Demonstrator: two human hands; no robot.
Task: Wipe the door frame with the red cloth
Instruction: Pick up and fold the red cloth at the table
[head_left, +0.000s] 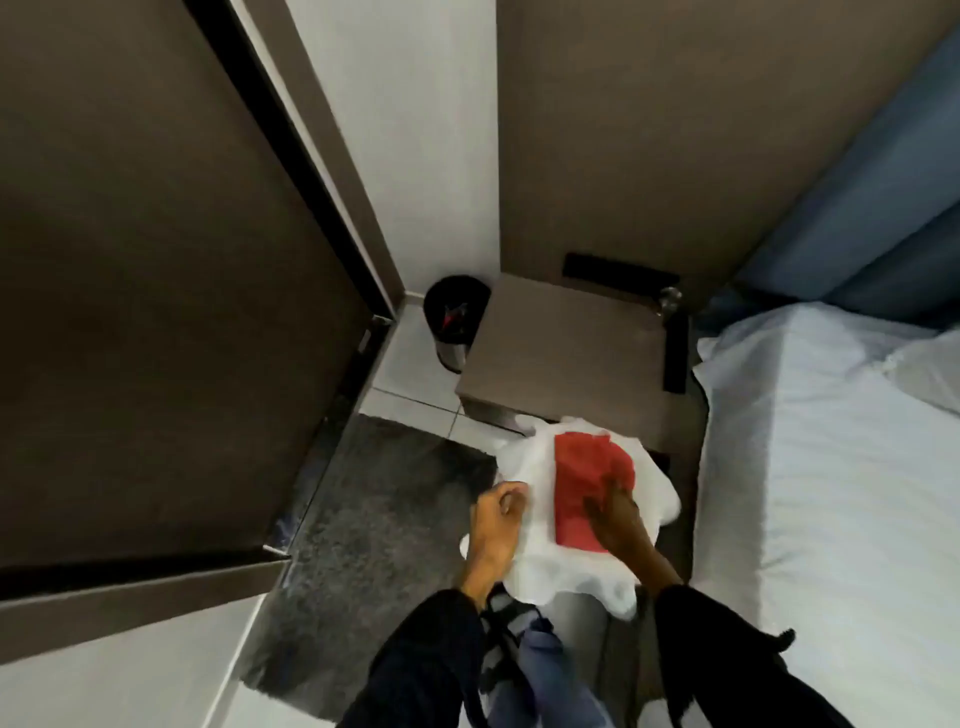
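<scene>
The dark door (145, 291) fills the left of the frame, with the door frame (317, 156) running diagonally along its right edge. A grey mat (374, 519) lies on the floor at lower centre. The left hand (501, 512), its grip closed, pinches the edge of a white plastic bag (530, 561). The red cloth (587, 483) lies on the bag. The right hand (618, 517) rests on the cloth, fingers spread. A bed (831, 493) occupies the right.
</scene>
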